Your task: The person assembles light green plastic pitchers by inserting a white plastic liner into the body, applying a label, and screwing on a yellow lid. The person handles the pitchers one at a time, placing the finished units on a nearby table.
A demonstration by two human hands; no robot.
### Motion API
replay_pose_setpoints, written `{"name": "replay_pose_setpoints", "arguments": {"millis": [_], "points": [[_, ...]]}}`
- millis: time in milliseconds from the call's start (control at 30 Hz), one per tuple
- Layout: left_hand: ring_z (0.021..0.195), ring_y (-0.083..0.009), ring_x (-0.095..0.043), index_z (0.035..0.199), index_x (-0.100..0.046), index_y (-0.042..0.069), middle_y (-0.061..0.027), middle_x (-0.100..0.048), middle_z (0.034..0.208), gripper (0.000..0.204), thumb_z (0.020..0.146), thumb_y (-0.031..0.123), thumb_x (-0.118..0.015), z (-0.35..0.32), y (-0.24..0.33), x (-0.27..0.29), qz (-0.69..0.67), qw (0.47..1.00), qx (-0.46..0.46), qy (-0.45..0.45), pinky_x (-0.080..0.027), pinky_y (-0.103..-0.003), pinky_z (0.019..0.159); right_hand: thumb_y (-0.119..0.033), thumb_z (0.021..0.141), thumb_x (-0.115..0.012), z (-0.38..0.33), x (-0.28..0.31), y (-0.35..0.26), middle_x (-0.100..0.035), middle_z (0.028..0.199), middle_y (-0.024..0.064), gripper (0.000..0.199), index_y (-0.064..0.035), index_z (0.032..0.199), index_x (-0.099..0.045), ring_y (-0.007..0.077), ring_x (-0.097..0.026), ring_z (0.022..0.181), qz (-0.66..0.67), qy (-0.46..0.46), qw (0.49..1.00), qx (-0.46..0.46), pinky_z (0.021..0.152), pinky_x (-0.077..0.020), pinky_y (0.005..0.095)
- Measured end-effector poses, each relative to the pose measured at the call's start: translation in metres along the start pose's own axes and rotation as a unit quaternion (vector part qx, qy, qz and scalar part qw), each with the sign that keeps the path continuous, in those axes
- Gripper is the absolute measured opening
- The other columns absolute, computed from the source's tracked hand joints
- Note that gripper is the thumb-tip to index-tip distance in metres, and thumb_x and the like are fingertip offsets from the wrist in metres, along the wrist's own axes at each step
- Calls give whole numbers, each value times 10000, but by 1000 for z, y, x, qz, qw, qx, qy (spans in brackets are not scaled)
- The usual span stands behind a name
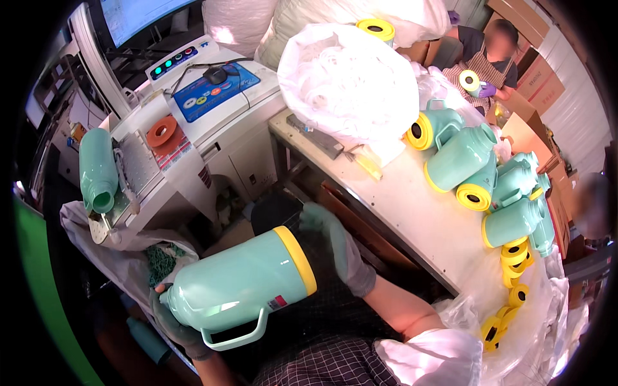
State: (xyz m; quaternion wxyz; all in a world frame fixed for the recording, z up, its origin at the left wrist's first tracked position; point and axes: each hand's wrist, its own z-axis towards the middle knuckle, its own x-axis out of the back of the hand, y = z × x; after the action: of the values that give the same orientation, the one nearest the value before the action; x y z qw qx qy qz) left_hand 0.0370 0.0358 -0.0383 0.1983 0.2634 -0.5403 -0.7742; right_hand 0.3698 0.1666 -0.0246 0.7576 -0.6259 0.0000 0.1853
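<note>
A mint-green thermos jug body (235, 283) with a yellow base ring lies tilted over my lap, its handle toward me. My left hand (175, 328), in a grey glove, grips it at the neck end; part of that hand is hidden behind the jug. My right hand (336, 243), gloved in grey and green, is apart from the jug, just beyond its yellow base. Its fingers look loosely extended, with nothing visible in them. A second green jug body (98, 168) lies on the machine at the left, its mouth toward me.
A white machine (241, 122) with buttons, a mouse (215, 75) and an orange tape roll (165, 135) stands at left. The table (380, 212) bears a white bag (347, 83) and several green jugs (462, 157). Yellow rings (514, 257) lie right. A co-worker (496, 58) sits behind.
</note>
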Motion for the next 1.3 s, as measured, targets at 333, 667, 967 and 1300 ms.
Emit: {"name": "replay_pose_setpoints", "arguments": {"millis": [333, 667, 967, 1300], "points": [[1117, -187, -587, 1540, -436, 9, -177, -491, 1468, 815, 950, 468, -760, -23, 42, -127, -13, 974, -54, -222, -519, -334, 919, -457, 1132, -467, -6, 126, -19, -694, 1325, 156, 508, -53, 1414, -589, 263, -678, 1195, 510, 163, 843, -54, 1035, -570, 463], [916, -57, -551, 1408, -542, 9, -17, -614, 1138, 430, 986, 24, -620, -25, -3, -100, 26, 969, 178, -168, -458, -208, 751, -427, 987, -734, 117, 276, -138, -700, 1159, 70, 474, -85, 1296, -620, 277, -703, 1102, 364, 510, 778, 51, 1004, -588, 471], [1017, -232, -649, 1293, -628, 19, -107, -659, 1148, 398, 963, 227, -706, -40, -221, -20, 232, 918, 239, -217, -522, -363, 875, -338, 1007, -718, 38, 23, 38, -653, 1296, 132, 454, -73, 1368, -645, 265, -647, 1147, -338, 36, 932, 128, 1034, -516, 422], [1184, -452, -628, 1196, -681, 77, -246, -671, 1220, 464, 914, 445, -676, -71, -196, -36, 428, 736, 134, -507, -512, -532, 993, -318, 907, -781, 23, -13, 68, -552, 1471, 141, 596, -160, 1455, -607, 393, -518, 1334, -502, 8, 852, 145, 1107, -441, 535]]}}
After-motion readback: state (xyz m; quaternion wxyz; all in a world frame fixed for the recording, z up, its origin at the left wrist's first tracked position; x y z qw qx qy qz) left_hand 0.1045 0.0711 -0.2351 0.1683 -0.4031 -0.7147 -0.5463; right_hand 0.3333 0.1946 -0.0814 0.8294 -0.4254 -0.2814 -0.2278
